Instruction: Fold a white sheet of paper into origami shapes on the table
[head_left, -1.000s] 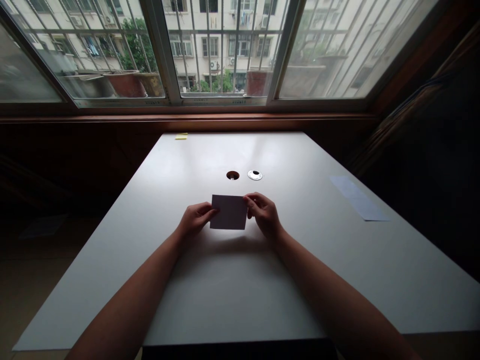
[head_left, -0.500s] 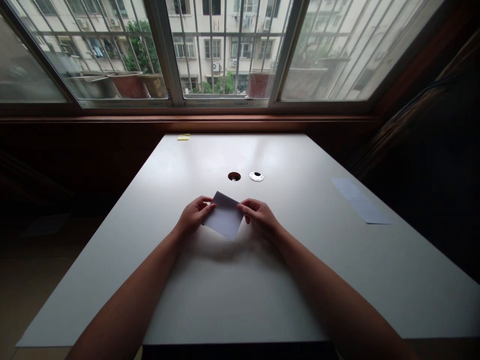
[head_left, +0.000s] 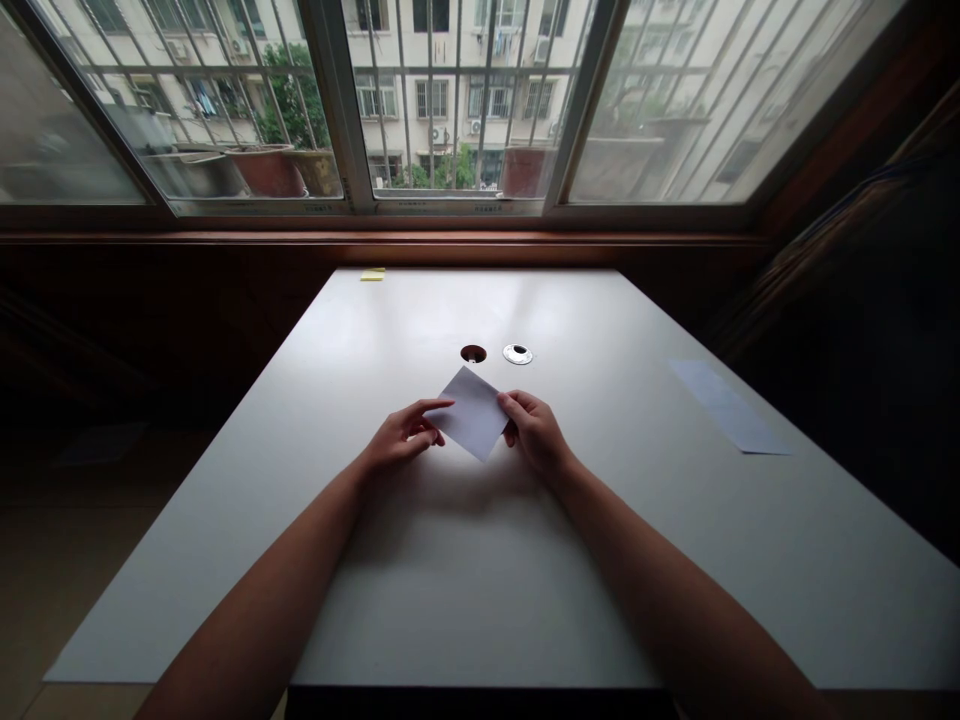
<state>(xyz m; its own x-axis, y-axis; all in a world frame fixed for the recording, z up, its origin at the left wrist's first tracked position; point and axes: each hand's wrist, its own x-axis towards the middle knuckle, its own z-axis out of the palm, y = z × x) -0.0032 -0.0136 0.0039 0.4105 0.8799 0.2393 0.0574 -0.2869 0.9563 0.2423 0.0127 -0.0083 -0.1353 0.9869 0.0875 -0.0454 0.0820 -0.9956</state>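
A small white square of paper (head_left: 474,415) is held slightly above the white table, turned with one corner pointing away from me. My right hand (head_left: 537,430) pinches its right corner between thumb and fingers. At the left corner, my left hand (head_left: 401,436) has its index finger stretched over the paper's face. The left thumb and the other fingers are spread below, off the paper's edge, so that hand is not gripping it. Both forearms reach in from the near edge, and a soft shadow lies beneath the hands.
The white table (head_left: 480,580) has a round cable hole (head_left: 473,354) with its metal cover (head_left: 517,354) beside it. A larger sheet of paper (head_left: 727,405) lies at the right edge. Yellow sticky notes (head_left: 373,274) sit at the far left corner. A barred window (head_left: 457,100) stands beyond.
My left hand has released its pinch on the paper and its fingers have spread. The paper, in my right hand, has moved right and a little away and turned slightly.
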